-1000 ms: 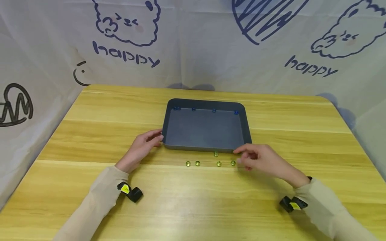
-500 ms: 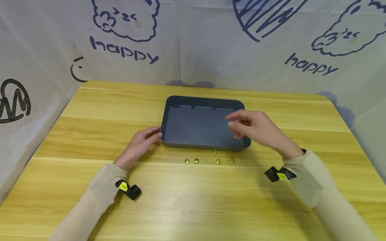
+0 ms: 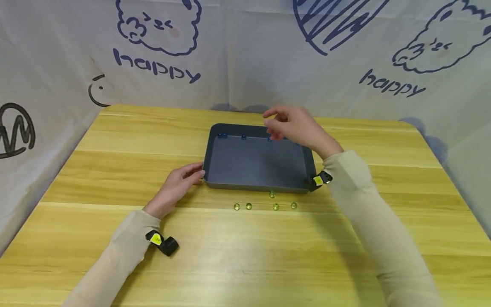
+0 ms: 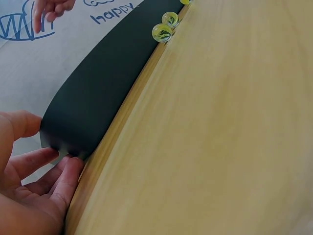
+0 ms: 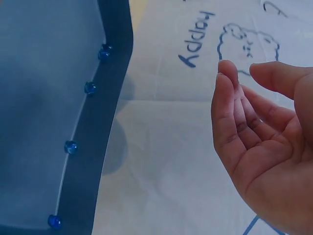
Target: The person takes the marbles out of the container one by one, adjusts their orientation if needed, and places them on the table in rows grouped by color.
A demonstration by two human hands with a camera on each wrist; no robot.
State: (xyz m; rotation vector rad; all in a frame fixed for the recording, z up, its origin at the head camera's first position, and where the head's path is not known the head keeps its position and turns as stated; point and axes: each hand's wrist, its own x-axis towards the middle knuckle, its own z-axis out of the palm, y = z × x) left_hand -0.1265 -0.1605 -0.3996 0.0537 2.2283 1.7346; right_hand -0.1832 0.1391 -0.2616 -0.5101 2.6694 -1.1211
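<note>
My left hand (image 3: pixel 172 186) rests at the left front corner of a dark grey tray (image 3: pixel 253 186), its thumb and fingertips touching the outer wall, as the left wrist view shows up close. My right hand (image 3: pixel 291 125) is raised over the tray's back edge, fingers loosely bent. Nothing shows between its thumb and fingers in the right wrist view. Inside the tray, several blue marbles (image 5: pixel 71 147) lie along the back wall; the right hand covers part of that row in the head view. Several clear yellow-green marbles (image 3: pixel 249 206) lie on the table before the tray, one right at its front wall.
The wooden table (image 3: pixel 230 256) carries the tray near its back half. Behind it hangs a white cloth (image 3: pixel 249 64) with drawings and lettering. Small black cameras are strapped to both wrists, the right one (image 3: pixel 317 181) overlapping the tray's right front corner.
My right hand has gone from beside the yellow-green marbles at the tray's front right, up and leftward over the tray to its back edge. The left hand has stayed at the corner.
</note>
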